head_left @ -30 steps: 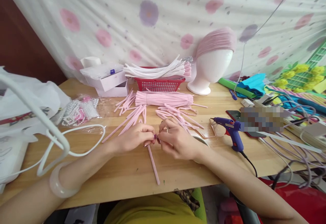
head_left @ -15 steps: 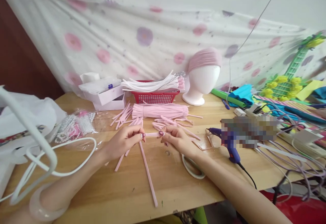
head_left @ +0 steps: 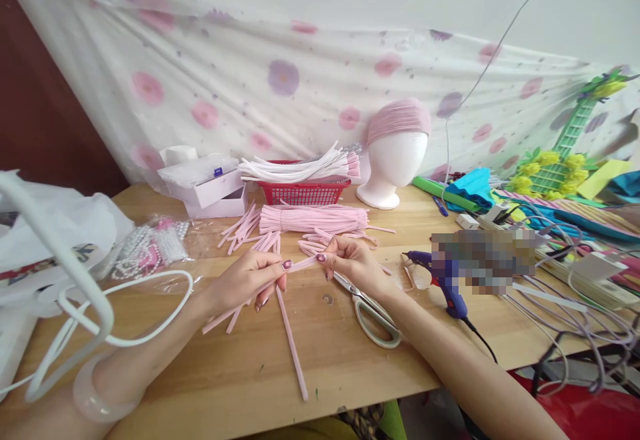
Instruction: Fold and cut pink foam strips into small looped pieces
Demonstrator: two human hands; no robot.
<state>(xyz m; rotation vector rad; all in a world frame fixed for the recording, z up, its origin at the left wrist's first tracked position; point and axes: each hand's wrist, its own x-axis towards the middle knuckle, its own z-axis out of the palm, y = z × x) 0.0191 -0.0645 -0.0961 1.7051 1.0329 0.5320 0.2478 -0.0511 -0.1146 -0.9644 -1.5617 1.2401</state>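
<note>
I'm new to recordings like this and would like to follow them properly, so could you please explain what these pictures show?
There is no machine here: you see a person's bare left hand and right hand. All the pictures come from one camera worn on the head, looking forward and down. The fingers of both hands hold a pink strip between them. On the wooden table lie scissors, a bundle of pink strips and a blue glue gun. Farther back stand a red basket, piled with more strips, and a white mannequin head with a pink covering.
</note>
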